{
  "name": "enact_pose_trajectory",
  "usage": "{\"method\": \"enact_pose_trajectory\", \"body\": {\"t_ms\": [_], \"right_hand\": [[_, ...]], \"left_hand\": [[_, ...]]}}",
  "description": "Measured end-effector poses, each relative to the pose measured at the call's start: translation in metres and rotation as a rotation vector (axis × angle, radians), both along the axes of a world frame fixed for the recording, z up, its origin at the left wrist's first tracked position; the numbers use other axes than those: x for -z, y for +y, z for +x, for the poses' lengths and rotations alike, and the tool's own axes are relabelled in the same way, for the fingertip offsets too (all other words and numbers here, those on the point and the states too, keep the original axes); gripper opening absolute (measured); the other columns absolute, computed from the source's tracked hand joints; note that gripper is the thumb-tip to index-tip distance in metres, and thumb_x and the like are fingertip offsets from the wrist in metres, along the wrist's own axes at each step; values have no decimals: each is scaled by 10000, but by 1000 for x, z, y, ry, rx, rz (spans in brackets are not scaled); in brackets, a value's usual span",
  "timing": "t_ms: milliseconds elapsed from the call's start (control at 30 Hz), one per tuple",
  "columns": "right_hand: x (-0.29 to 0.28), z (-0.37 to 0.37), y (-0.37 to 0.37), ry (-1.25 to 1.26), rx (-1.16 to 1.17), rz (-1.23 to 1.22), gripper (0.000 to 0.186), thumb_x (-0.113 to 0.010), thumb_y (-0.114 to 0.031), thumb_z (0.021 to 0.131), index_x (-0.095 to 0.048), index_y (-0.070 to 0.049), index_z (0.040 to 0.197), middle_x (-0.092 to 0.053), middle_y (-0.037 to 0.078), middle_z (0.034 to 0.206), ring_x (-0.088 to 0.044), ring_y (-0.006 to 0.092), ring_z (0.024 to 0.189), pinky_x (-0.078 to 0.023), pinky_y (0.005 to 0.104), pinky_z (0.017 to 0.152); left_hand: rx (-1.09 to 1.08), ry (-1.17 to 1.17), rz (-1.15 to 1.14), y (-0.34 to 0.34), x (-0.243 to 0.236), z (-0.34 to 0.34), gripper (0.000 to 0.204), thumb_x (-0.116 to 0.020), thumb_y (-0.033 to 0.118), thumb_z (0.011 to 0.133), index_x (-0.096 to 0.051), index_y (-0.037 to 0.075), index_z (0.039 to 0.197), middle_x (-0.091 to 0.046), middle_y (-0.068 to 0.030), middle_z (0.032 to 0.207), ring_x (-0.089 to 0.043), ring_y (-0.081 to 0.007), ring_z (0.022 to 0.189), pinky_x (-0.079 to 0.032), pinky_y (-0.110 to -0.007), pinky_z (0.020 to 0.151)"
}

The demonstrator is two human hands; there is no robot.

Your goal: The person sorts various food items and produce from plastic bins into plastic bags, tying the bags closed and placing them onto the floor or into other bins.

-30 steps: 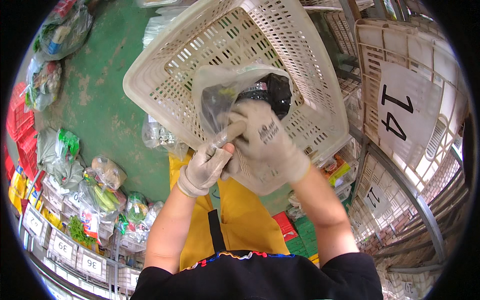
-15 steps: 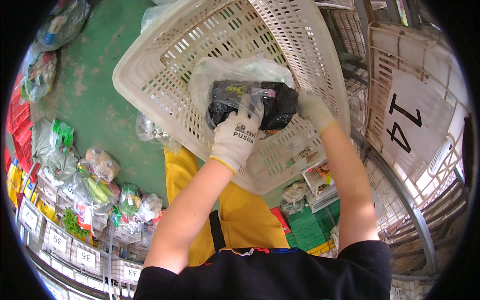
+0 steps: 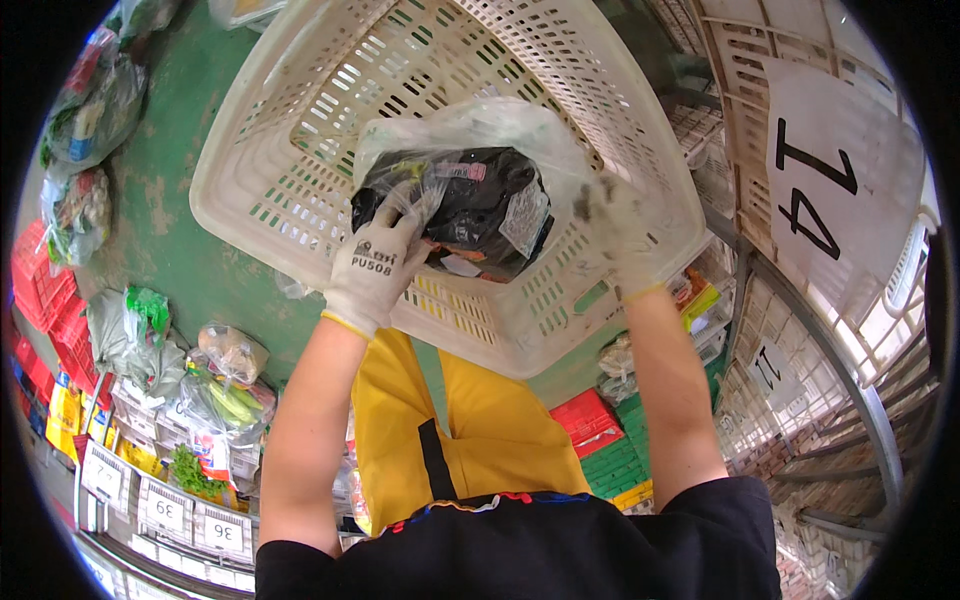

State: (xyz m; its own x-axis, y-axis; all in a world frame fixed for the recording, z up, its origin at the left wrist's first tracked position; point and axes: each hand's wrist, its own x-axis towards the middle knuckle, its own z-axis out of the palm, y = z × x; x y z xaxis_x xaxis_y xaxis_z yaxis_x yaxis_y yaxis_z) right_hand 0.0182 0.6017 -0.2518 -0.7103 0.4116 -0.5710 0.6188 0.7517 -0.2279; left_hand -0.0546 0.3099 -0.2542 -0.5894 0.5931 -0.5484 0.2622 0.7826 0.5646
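Note:
In a white perforated plastic basket [image 3: 255, 170] lies a black plastic-wrapped package [image 3: 485, 205] with a pink and a white label, inside a loose clear plastic bag [image 3: 480, 120]. My left hand [image 3: 368, 275], in a white knitted glove, has its fingers curled over the package's left end and the clear plastic there. My right hand [image 3: 625, 240], also gloved, is at the package's right side near the basket wall, smeared by motion; its fingers cannot be made out.
Bagged vegetables [image 3: 220, 395] and red crates [image 3: 45, 270] line the left side of the green floor [image 3: 155, 230]. At the right stand white crates with large paper labels [image 3: 830, 200] on a metal rack [image 3: 855, 380]. Red and green crates [image 3: 585, 420] lie low behind my right arm.
My hands have drawn apart from the bunched plastic they held, now at either end of the package, which has come into fuller view. My left hand has moved leftward; my right hand has moved rightward.

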Motion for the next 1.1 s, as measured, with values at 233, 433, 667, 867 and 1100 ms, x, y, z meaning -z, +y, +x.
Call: {"method": "enact_pose_trajectory", "body": {"t_ms": [233,433,667,867,1100], "right_hand": [[-36,-39,9,149,1018,-1072,262,-443,-206,924,-578,12,975,-604,82,838,-594,175,710,-503,321,718],[-30,-35,9,256,1161,-1071,306,-510,-224,895,-542,17,1081,-630,101,960,-603,171,872,-467,284,787],[-45,28,56,-333,11,-168,398,-532,-328,891,-538,17,1089,-630,84,899,-577,182,810,-449,296,710],[-72,-9,0,173,699,-683,351,-534,-341,898,-587,3,941,-566,35,744,-498,113,646,-419,246,632],[-102,13,-46,-109,581,-825,401,-509,-346,878,-558,49,927,-562,60,737,-520,128,643,-393,248,621]], "left_hand": [[147,64,-71,25,-9,-7,461,-578,257,816,-467,243,1264,-440,-88,1324,-628,-320,823,-524,-417,686],[55,49,67,1,9,-16,487,-569,217,816,-449,259,1286,-427,-66,1345,-622,-307,857,-522,-394,712],[217,20,-17,4,2,-31,514,-555,165,809,-442,259,1301,-403,-116,1361,-633,-291,839,-525,-390,694],[439,173,68,88,11,-26,345,-528,278,868,-519,144,1186,-541,-93,1222,-616,-230,925,-504,-338,774],[100,291,-4,68,25,-103,468,-480,21,811,-503,171,1255,-534,-164,1155,-573,-293,992,-466,-330,815]]}}
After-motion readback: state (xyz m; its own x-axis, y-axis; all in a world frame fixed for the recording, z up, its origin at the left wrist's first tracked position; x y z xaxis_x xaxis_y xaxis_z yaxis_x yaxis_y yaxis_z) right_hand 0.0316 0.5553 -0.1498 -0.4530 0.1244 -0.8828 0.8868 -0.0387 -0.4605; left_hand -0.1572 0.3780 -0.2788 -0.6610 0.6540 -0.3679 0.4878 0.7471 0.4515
